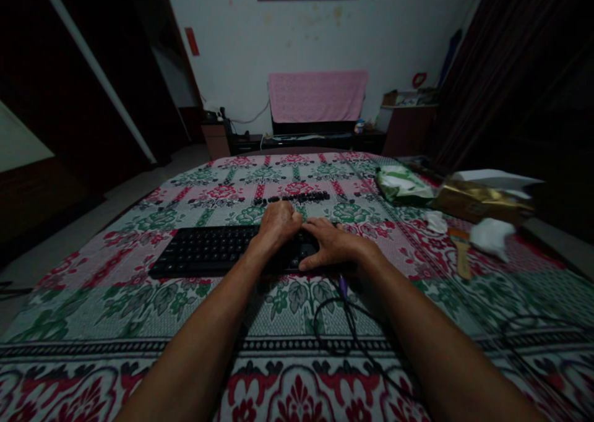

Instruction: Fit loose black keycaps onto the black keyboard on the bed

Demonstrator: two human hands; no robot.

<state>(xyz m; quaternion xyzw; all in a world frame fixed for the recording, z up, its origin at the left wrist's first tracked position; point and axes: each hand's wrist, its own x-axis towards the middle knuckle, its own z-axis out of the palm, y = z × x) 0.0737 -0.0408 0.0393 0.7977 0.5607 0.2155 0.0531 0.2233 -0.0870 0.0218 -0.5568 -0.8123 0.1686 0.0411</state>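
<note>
A black keyboard (204, 252) lies across the patterned tablecloth, its right part partly hidden by my hands. My left hand (279, 219) is closed over the keyboard, fingers curled in; whatever they may hold is hidden. Close beside it, my right hand (331, 242) rests at the keyboard's right part, thumb apart from the stretched fingers. Beyond the hands runs a row of small black pieces (304, 197) that look like loose keycaps. A black cable (349, 323) with a purple plug (343, 286) lies in loops in front of the keyboard.
On the right lie a brush (461, 255) with a wooden handle, crumpled white tissues (492, 236), a green-and-white packet (403, 185) and a gold box (485, 199). The tablecloth (139, 310) covers the table. A pink cloth (318, 97) hangs at the far wall.
</note>
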